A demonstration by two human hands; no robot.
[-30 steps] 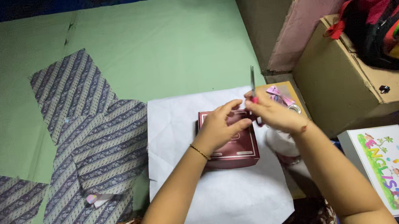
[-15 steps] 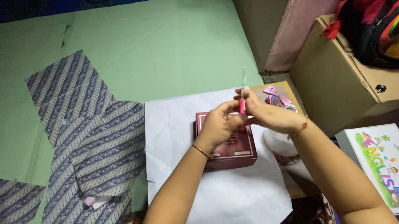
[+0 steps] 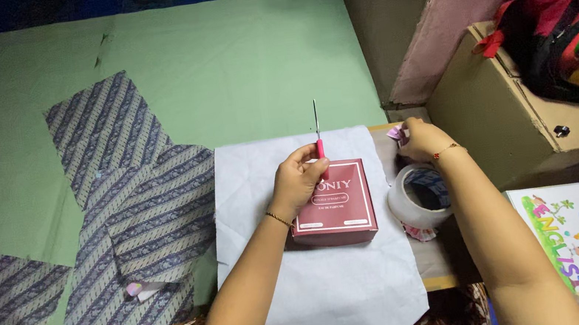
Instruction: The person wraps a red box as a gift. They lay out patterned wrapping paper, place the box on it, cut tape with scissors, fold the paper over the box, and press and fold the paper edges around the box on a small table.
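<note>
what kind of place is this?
Likely a home floor workspace: green floor strewn with patterned fabric pieces, a backpack on a cabinet, and a children's book beside the low table.

My low wooden table [image 3: 435,281]: white paper sheet [image 3: 320,285], tape roll [image 3: 419,197] on it. Green floor [image 3: 232,66]: patterned fabric pieces [image 3: 140,219].

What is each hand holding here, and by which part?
The left hand holds scissors by their red handle, blades pointing away. The right hand pinches a small pink scrap by one end.
</note>
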